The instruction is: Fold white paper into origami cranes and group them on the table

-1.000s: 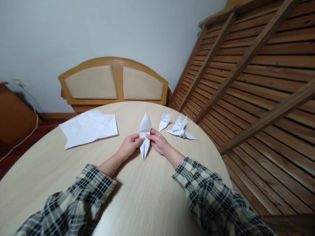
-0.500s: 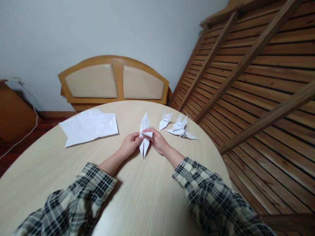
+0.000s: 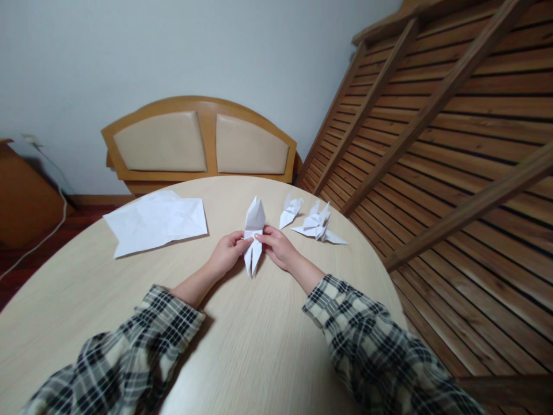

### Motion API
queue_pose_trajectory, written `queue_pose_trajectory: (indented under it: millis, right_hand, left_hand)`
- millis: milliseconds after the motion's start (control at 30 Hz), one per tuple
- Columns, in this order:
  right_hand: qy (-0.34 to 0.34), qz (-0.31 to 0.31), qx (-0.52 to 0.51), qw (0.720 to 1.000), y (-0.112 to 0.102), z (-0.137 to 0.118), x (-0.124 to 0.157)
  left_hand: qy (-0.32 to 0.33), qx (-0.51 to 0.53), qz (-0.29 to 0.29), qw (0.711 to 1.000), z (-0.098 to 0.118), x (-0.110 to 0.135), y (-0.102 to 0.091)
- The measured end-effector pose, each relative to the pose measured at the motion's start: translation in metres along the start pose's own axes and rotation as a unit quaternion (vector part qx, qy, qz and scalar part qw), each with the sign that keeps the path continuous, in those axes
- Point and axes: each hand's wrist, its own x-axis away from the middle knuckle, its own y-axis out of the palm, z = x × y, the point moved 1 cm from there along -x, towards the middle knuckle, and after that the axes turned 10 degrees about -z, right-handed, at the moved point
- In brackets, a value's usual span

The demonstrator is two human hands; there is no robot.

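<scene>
Between my hands is a white folded paper (image 3: 254,218), long and narrow, with a broad pointed flap at the far end and two slim points towards me. My left hand (image 3: 228,252) pinches its left edge near the middle. On the opposite edge, my right hand (image 3: 276,246) grips it, thumb on top. The fingers under the paper are partly hidden. Just right of my right hand stands a small folded paper figure (image 3: 290,212), and beyond it more white folded paper figures (image 3: 317,222) sit close together.
Creased white paper sheets (image 3: 158,225) lie at the left on the round pale wooden table (image 3: 259,346). Behind the table is a headboard (image 3: 207,138) with cream panels. A slatted wooden frame (image 3: 453,144) leans along the right side. A cable (image 3: 60,225) hangs at far left.
A narrow flap that stuck out to the right under my right fingers now lies flat. The far end of the folded paper looks wider. My right thumb has shifted down onto the paper.
</scene>
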Motion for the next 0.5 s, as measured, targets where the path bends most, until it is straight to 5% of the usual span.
queue_pose_trajectory:
  millis: [500]
  right_hand:
    - [0.021, -0.044, -0.009, 0.999, -0.0016, -0.0065, 0.0003]
  left_hand:
    - [0.011, -0.006, -0.010, 1.000, 0.0024, -0.0005, 0.0020]
